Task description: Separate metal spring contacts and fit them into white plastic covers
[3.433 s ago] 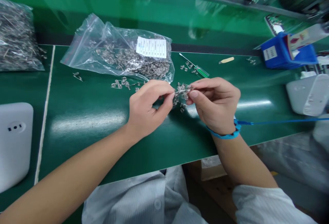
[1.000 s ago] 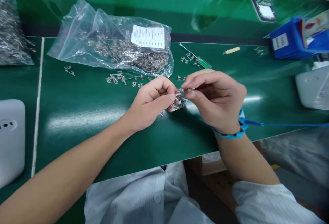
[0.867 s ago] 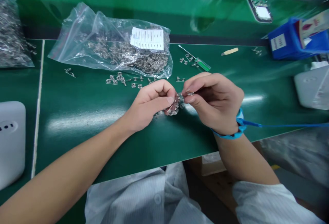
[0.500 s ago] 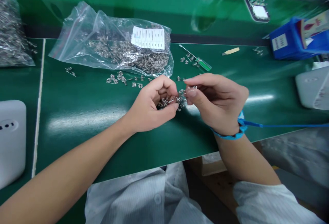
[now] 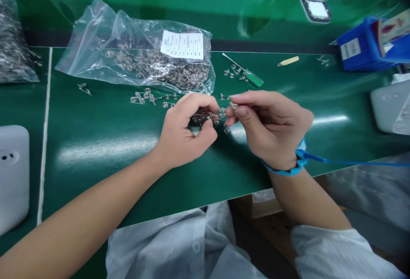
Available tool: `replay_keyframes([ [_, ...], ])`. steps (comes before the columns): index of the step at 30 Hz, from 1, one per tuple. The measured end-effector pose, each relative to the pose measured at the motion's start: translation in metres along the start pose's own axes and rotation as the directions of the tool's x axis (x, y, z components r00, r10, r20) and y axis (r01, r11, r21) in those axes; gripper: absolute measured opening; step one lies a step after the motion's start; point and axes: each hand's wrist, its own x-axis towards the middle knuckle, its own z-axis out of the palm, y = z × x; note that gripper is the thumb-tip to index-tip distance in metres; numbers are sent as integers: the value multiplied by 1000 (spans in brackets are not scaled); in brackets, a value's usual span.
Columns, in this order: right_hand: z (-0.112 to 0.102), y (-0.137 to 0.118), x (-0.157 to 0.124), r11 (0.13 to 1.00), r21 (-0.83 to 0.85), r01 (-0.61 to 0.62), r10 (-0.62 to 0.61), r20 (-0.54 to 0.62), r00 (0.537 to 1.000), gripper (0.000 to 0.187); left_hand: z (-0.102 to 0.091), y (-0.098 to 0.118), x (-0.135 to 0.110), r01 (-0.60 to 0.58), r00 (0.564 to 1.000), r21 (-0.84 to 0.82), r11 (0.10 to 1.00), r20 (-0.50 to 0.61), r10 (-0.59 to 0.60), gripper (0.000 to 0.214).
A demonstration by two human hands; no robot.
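My left hand (image 5: 185, 129) is curled around a tangled clump of small metal springs (image 5: 205, 117), held just above the green mat (image 5: 105, 151). My right hand (image 5: 272, 125) pinches a single spring (image 5: 233, 105) at its fingertips, close against the clump. A blue wrist strap (image 5: 296, 164) with a cord circles my right wrist. Behind the hands lies a clear plastic bag (image 5: 141, 55) full of springs with a white label. Several loose springs (image 5: 147, 98) lie on the mat in front of the bag.
A second bag of metal parts (image 5: 14, 44) sits far left. A white device (image 5: 13, 176) is at the left edge. A small green-handled screwdriver (image 5: 248, 74), a wooden stick (image 5: 288, 61), a blue bin (image 5: 368, 46) and a white housing (image 5: 390, 104) lie to the right.
My left hand has closed further round the spring clump and turned it inward. My right hand's pinch has stayed next to it, drawing one spring out of the tangle.
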Motion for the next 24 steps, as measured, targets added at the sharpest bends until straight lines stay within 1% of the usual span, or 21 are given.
replay_keyframes([
  [2, -1, 0, 1, 998, -50, 42, -41, 26, 999, 17, -1, 1, 0, 6, 1000, 34, 999, -5, -6, 15],
  [7, -4, 2, 5, 979, -108, 172, -163, 92, 982, 31, 0, 3, 1, 34, 999, 114, 993, -25, -31, 15],
  [9, -5, 1, 7, 969, -137, 204, -189, 115, 975, 29, 1, 3, 1, 39, 999, 135, 990, -34, -35, 15],
  [11, -6, 1, 8, 967, -149, 205, -189, 119, 975, 25, 1, 3, 1, 41, 999, 113, 993, -40, -37, 14],
  [13, -6, 2, 8, 964, -159, 212, -195, 113, 974, 22, 1, 3, 1, 67, 997, 37, 997, -48, -65, 13],
  [14, -5, 2, 9, 960, -168, 223, -206, 113, 972, 20, 0, 3, 1, 97, 994, -19, 995, -47, -98, 12],
  [16, -4, 3, 9, 949, -189, 252, -232, 119, 965, 19, -1, 2, 2, 190, 981, -167, 967, -10, -194, 8],
  [18, -4, 4, 9, 944, -187, 271, -251, 124, 960, 16, -2, 2, 3, 294, 955, -330, 897, 72, -286, 4],
  [20, -4, 4, 8, 951, -170, 260, -241, 124, 963, 13, -3, 2, 3, 379, 925, -453, 807, 172, -338, 5],
  [22, -4, 4, 8, 960, -150, 236, -219, 120, 968, 12, -3, 2, 4, 434, 901, -517, 737, 244, -359, 11],
  [24, -4, 4, 7, 968, -130, 217, -202, 121, 972, 13, -3, 2, 4, 475, 880, -546, 690, 290, -377, 18],
])
